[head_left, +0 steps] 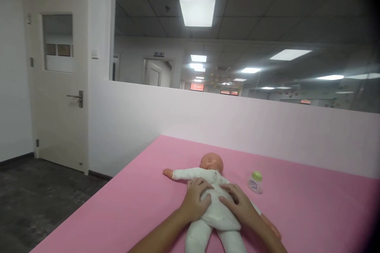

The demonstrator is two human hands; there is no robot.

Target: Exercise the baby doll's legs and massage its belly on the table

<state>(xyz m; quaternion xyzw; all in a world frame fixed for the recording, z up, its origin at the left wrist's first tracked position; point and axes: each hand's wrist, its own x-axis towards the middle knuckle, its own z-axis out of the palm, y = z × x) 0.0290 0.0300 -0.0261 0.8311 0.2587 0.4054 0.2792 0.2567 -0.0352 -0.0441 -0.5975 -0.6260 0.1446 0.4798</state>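
A baby doll (218, 209) with a white cloth body lies stretched out on a pink table top (142, 205). Its bald head is turned to the left, and one arm reaches out to the left. My left hand (197, 197) rests on the left side of the doll's torso, with the fingers extended and the thumb apart. On the torso's right side lies my right hand (237, 201), its fingers and thumb also spread. The doll's other arm shows partly from behind my right forearm. Its feet are cut off by the lower picture edge.
A small clear jar (255, 184) with a green lid stands on the table to the right of the doll. Behind the table runs a low white wall (208, 114) with a large window above. A closed door (57, 87) is at the left, beyond the table's edge.
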